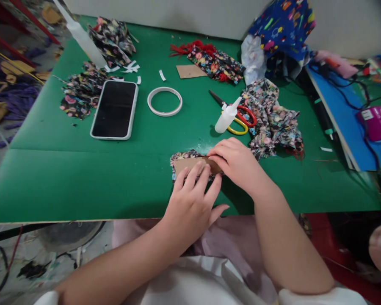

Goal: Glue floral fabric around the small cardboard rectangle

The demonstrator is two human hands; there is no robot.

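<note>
Bottle (226, 120), contents indistinct, sits near right hand (238, 163).

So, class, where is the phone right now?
In the head view, the phone lies left of centre on the green table, between the dark floral cloth at its left and the white ring at its right.

The green counter (66, 182) leaves bare room along its front, left of the flat brown cardboard (186, 164), plus 2 gaps beside the round white tape roll (165, 113): toward the black-screened phone (116, 109) and toward the red-and-yellow-handled scissors (247, 110). The small white plastic bottle (226, 119) and crumpled floral cloth (268, 110) hem the scissors in.
</note>
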